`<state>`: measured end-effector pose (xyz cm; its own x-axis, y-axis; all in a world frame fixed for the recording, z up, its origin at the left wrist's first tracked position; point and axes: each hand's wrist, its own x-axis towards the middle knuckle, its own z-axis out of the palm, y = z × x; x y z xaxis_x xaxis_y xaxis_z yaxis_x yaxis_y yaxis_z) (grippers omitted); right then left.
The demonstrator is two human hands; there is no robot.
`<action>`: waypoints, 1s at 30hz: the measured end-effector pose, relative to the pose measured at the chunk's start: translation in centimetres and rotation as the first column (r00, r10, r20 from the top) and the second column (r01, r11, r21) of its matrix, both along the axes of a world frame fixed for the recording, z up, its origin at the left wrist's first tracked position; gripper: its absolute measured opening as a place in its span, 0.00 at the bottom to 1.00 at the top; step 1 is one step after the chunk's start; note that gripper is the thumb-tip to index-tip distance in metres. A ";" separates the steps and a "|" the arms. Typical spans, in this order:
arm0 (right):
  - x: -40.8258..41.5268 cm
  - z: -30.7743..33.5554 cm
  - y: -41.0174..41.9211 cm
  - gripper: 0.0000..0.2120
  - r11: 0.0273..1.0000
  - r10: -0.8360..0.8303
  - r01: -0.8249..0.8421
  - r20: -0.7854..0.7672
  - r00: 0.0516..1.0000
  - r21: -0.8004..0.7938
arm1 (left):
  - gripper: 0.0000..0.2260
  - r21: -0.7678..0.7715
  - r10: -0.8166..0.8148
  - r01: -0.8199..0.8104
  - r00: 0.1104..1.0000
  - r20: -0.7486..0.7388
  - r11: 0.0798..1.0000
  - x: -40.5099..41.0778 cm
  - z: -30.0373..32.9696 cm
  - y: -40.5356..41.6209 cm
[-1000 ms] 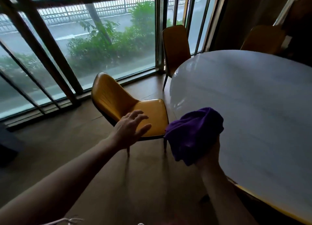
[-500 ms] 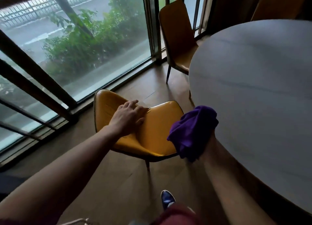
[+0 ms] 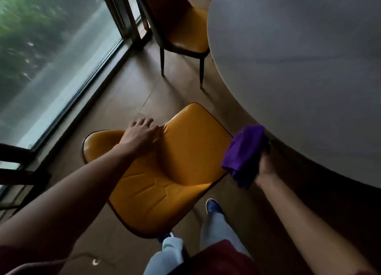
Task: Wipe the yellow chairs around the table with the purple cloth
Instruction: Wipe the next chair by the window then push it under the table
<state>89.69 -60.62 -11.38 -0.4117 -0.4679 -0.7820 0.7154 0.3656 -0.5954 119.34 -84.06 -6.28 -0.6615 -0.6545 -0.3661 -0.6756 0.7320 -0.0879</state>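
Yellow chair [image 3: 165, 171] stands nearest the person, just beside the round desk [image 3: 299, 68], its seat and curved back turned up toward the camera. Left of it a tall window [image 3: 51, 58] runs along the wooden floor [image 3: 123, 93]. The left hand [image 3: 140, 135] rests on the chair's far edge, fingers [image 3: 146, 121] curled over the rim in a steadying hold. Farther right, the right hand [image 3: 265, 165] grips the bunched purple cloth [image 3: 245, 153], fingers closed around it; the cloth hangs at the seat's right edge, and whether it touches the leather cannot be told. A second yellow chair [image 3: 185, 31] is tucked under the desk beyond.

Wiping looks about to begin. The glossy seat may let the cloth skid, and a hard push could slide or tip the chair if the left hand's hold is light. The right forearm works close under the desk's rim, so a wide stroke risks knocking it. The creased seat folds may keep dust if passed over quickly.
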 end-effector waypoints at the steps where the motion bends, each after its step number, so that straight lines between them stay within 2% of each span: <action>1: -0.2 -1.2 -0.7 0.16 0.999 -0.042 0.042 -0.011 0.999 0.002 | 0.23 0.008 -0.013 0.013 1.000 0.017 1.000 -0.1 -1.5 -1.2; 2: -0.3 -2.7 -1.3 0.19 0.998 -0.056 0.056 -0.015 0.998 0.024 | 0.24 0.037 -0.040 0.038 0.998 0.047 0.999 -0.3 -2.6 -2.1; 5: -1.3 -7.5 -4.2 0.32 0.977 0.067 -0.036 -0.140 0.988 0.210 | 0.25 0.103 -0.067 0.060 0.995 0.073 0.993 -1.6 -5.7 -4.1; 7: -2.1 -11.0 -6.1 0.34 0.937 0.116 -0.045 -0.188 0.975 0.345 | 0.23 0.136 -0.082 0.072 0.994 0.069 0.988 -3.0 -7.9 -5.4; 9: -2.3 -14.7 -8.2 0.34 0.872 0.269 -0.123 -0.254 0.929 0.474 | 0.21 0.150 -0.105 0.091 0.991 0.085 0.984 -3.8 -10.7 -6.6; 12: -1.0 -19.5 -10.5 0.29 0.800 0.492 -0.198 -0.431 0.757 0.566 | 0.20 0.155 -0.106 0.083 0.984 0.147 0.984 -4.2 -14.6 -8.2; 13: -0.2 -21.0 -10.9 0.29 0.752 0.591 -0.241 -0.464 0.660 0.613 | 0.21 0.145 -0.104 0.077 0.976 0.191 0.986 -4.2 -15.6 -8.8; 15: 1.4 -23.8 -11.7 0.33 0.604 0.785 -0.329 -0.469 0.405 0.726 | 0.20 0.124 -0.077 0.044 0.960 0.270 0.991 -4.3 -17.3 -10.1; 16: 1.8 -24.8 -11.9 0.35 0.556 0.828 -0.356 -0.462 0.319 0.751 | 0.20 0.117 -0.061 0.028 0.958 0.282 0.993 -4.4 -17.7 -10.3; 18: 2.1 -26.7 -12.7 0.39 0.525 0.850 -0.341 -0.465 0.246 0.779 | 0.22 0.111 -0.048 0.015 0.952 0.301 0.994 -4.4 -18.7 -10.6; 21: 2.3 -29.4 -16.5 0.37 0.527 0.844 -0.203 -0.480 0.239 0.825 | 0.25 0.124 -0.015 -0.031 0.935 0.355 0.992 -2.6 -20.5 -10.6; 23: 2.6 -30.8 -20.3 0.36 0.528 0.840 -0.137 -0.492 0.230 0.838 | 0.25 0.174 -0.064 -0.006 0.917 0.395 0.985 -0.6 -21.2 -10.4; 25: 2.4 -31.5 -24.0 0.34 0.555 0.826 -0.098 -0.533 0.185 0.826 | 0.25 0.206 -0.161 0.087 0.913 0.375 0.975 0.3 -21.1 -10.1; 26: 2.6 -32.1 -25.6 0.34 0.572 0.817 -0.101 -0.555 0.157 0.814 | 0.25 0.224 -0.171 0.094 0.917 0.359 0.970 0.6 -21.2 -10.0; 28: 3.2 -32.7 -28.9 0.33 0.610 0.792 -0.151 -0.605 0.079 0.778 | 0.25 0.253 -0.092 0.008 0.943 0.319 0.967 0.4 -20.8 -9.9; 30: 5.4 -33.3 -31.5 0.32 0.618 0.759 -0.259 -0.649 -0.046 0.742 | 0.24 0.275 -0.015 -0.062 0.963 0.269 0.959 0.0 -20.8 -10.1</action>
<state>95.05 -92.11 -44.64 -0.6140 -0.7605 -0.2114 -0.7024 0.6486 -0.2932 119.39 -94.17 -27.04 -0.5005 -0.5149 -0.6960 -0.6726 0.7374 -0.0619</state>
